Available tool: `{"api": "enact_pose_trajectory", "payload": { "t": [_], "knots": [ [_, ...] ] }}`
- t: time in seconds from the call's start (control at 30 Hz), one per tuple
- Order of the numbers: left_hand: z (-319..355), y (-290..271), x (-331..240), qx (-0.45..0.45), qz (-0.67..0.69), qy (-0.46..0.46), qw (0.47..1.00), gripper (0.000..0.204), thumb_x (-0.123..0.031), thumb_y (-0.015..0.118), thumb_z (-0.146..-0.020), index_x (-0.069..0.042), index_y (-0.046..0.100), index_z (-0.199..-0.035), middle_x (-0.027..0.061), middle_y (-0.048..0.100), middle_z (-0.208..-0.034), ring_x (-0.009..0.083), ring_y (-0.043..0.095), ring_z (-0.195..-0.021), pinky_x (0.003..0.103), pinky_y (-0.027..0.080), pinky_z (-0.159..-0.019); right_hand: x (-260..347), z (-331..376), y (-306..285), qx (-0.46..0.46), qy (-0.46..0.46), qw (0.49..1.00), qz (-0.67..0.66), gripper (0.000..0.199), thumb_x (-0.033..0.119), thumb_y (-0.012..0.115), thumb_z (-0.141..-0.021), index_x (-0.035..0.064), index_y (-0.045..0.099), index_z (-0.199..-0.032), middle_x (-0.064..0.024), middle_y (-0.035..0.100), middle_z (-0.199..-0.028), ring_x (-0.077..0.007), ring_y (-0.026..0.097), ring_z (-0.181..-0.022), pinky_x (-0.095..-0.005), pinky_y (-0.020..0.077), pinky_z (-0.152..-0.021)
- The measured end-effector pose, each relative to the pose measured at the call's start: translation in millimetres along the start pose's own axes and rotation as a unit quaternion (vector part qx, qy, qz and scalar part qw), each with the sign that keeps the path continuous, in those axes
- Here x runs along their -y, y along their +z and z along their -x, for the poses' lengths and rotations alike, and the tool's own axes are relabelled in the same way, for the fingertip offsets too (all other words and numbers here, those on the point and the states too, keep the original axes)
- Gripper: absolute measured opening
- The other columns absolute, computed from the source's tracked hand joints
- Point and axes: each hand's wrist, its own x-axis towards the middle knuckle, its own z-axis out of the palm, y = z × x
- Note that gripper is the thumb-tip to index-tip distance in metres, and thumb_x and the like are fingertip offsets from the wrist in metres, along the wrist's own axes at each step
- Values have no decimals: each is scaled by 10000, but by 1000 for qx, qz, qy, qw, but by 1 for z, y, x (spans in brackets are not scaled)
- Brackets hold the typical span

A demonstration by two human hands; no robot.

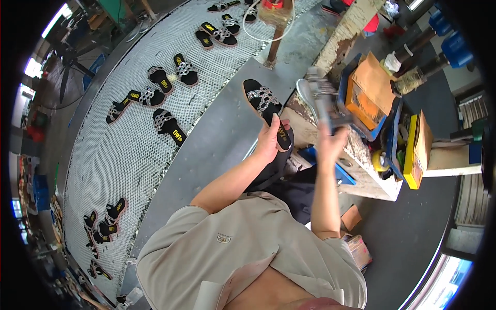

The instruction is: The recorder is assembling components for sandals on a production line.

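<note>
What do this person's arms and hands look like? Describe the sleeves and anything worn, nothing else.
Both forearms are bare from the elbow down. The left hand and right hand wear no gloves; no watch or ring is visible, though the right hand is motion-blurred. The upper arms are covered by the short sleeves of a beige shirt with a small chest emblem.
</note>
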Motion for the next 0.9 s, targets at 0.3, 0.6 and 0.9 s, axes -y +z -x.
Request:
{"api": "enact_pose_trajectory", "payload": {
  "t": [0.3,0.6,0.9],
  "knots": [
    [35,-80,-95,-163,146,64,974,361,-397,616,-1085,-116,608,-1312,53,669,-1223,240,640,-1160,473,525,-1024,24,102,41,294,82,948,-90,644,322,857,-858,-76,528,-1243,-258,714,-1131,-342,711,-1087,-411,543,-941],
    [148,-395,-281,-595,37,303,743,597,-348,560,-1096,78,406,-1484,273,588,-1387,485,678,-1115,577,670,-798,-116,8,92,108,-234,962,91,559,165,855,-821,-48,479,-1175,-307,587,-1202,-533,531,-1256,-580,435,-1097],
    [157,-336,-180,-472,24,285,834,298,-422,634,-1064,-139,640,-974,23,646,-845,193,637,-761,388,542,-657,-143,0,75,39,-269,890,365,666,494,760,-915,-93,629,-1201,-291,610,-1334,-452,478,-1366,-565,350,-1175]
  ]
}}
